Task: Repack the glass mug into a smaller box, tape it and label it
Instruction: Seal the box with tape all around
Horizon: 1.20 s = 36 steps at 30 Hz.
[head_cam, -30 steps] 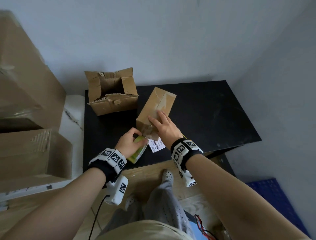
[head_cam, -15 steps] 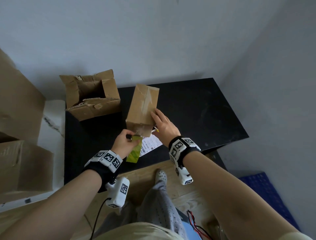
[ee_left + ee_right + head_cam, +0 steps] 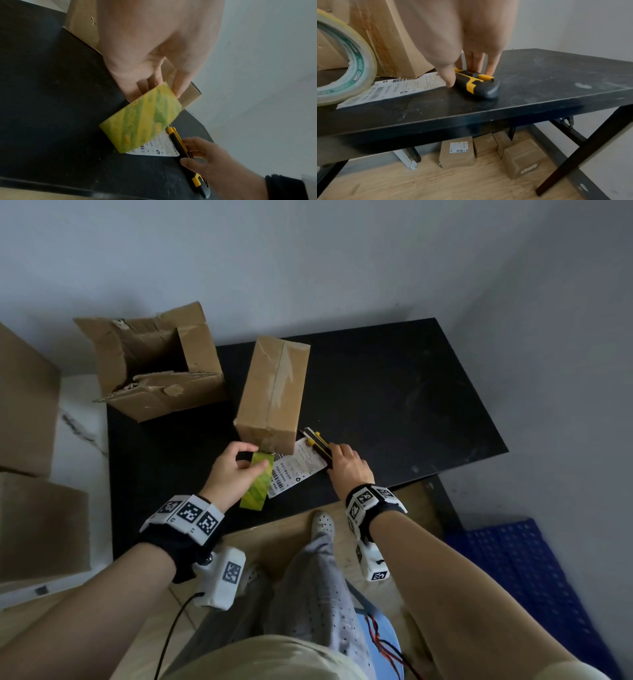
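Yellow-green tape roll [image 3: 257,481] was gripped in the left hand [image 3: 230,474], thumb on its outer face and fingers through the core, just in front of the small taped box [image 3: 272,393], which stood on the black tabletop [image 3: 394,405]. The right hand [image 3: 349,470] was closing on the yellow and black utility knife [image 3: 317,445], its fingertips [image 3: 450,82] touching both sides of the handle; the knife lay flat and was not yet lifted. It lay just beside the shipping label [image 3: 296,470], which rested on the tabletop at the foot of the box. The glass mug was not visible; I judge it was already inside the closed box.

The step in hand seemed to be cutting the tape. To do it well, the left hand should keep the strip tight and the blade should meet it away from the fingers, close to the cardboard.

From the head view I could not see how the fingers met the knife; the right wrist view showed it clearly, and also several small boxes [image 3: 457,154] on the floor under the table. The left wrist view showed the fingers inside the core of the roll. Only the head view showed the larger open box [image 3: 157,361] at the back left
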Each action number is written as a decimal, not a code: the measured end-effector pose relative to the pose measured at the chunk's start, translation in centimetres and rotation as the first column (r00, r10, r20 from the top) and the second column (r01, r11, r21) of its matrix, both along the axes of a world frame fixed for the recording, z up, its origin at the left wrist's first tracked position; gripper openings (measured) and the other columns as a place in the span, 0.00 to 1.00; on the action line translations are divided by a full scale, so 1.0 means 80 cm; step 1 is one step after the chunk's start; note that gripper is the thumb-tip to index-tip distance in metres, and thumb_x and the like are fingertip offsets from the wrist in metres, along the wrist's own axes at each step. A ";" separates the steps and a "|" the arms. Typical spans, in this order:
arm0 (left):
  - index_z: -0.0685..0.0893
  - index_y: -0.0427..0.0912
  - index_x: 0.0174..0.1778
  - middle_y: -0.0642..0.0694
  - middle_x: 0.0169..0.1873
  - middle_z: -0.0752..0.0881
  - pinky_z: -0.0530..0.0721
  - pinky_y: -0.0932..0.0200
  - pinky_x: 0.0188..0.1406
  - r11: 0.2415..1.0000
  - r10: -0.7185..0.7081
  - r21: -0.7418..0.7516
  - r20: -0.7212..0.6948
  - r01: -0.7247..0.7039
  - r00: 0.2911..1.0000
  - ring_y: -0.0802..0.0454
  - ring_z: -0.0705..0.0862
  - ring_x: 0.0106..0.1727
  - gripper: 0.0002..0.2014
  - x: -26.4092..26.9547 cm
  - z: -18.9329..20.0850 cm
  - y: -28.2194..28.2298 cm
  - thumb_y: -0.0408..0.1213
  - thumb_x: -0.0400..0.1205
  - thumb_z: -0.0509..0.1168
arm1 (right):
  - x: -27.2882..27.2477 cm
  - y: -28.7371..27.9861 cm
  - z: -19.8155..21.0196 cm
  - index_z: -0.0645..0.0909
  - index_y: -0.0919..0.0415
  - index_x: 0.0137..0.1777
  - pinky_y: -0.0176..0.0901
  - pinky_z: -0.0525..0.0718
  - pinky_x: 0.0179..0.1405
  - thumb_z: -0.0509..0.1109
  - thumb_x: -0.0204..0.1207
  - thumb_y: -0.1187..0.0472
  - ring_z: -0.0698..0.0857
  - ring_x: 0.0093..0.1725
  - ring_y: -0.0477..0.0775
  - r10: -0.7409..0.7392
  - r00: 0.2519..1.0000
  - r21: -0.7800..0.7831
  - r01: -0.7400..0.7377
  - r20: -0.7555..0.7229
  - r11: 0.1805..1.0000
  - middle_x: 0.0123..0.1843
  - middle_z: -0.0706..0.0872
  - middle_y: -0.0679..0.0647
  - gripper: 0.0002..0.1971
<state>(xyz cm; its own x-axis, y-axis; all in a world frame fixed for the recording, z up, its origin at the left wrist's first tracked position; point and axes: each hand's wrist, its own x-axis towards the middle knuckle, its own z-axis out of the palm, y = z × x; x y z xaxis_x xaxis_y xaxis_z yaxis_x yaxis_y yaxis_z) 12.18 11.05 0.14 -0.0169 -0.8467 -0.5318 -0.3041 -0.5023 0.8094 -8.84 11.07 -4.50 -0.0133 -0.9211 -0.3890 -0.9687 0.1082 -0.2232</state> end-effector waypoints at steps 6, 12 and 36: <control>0.75 0.45 0.63 0.42 0.49 0.85 0.84 0.56 0.43 1.000 0.015 0.022 -0.014 -0.015 1.000 0.49 0.86 0.48 0.18 0.001 0.000 0.002 0.34 0.79 0.68 | 0.009 -0.006 0.003 0.65 0.67 0.73 0.54 0.80 0.62 0.63 0.77 0.73 0.75 0.64 0.63 -0.061 0.998 0.012 0.061 -0.018 0.998 0.69 0.66 0.63 0.24; 0.76 0.45 0.61 0.50 0.41 0.82 0.80 0.62 0.35 1.000 0.008 0.012 0.014 -0.008 1.000 0.55 0.83 0.40 0.15 0.007 0.003 0.002 0.32 0.79 0.68 | 0.007 -0.004 0.030 0.64 0.64 0.65 0.51 0.76 0.45 0.62 0.78 0.70 0.83 0.53 0.65 -0.146 0.987 0.010 0.146 0.070 0.989 0.58 0.79 0.62 0.17; 0.85 0.36 0.53 0.36 0.51 0.86 0.85 0.42 0.57 0.997 0.067 -0.051 0.053 -0.064 0.996 0.40 0.84 0.55 0.09 0.013 0.001 -0.007 0.37 0.81 0.66 | 0.061 0.043 0.088 0.62 0.57 0.77 0.48 0.74 0.33 0.60 0.79 0.68 0.83 0.51 0.61 0.337 0.921 -0.209 -0.375 -0.197 0.903 0.55 0.79 0.59 0.26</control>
<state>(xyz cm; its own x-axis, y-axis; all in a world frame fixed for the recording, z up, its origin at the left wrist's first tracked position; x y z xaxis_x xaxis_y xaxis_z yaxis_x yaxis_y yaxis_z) 13.23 10.53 0.23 0.0671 -0.8702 -0.4880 -0.3161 -0.4825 0.8169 -3.94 14.53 2.54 0.2919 -0.9398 -0.1779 -0.9564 -0.2884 -0.0459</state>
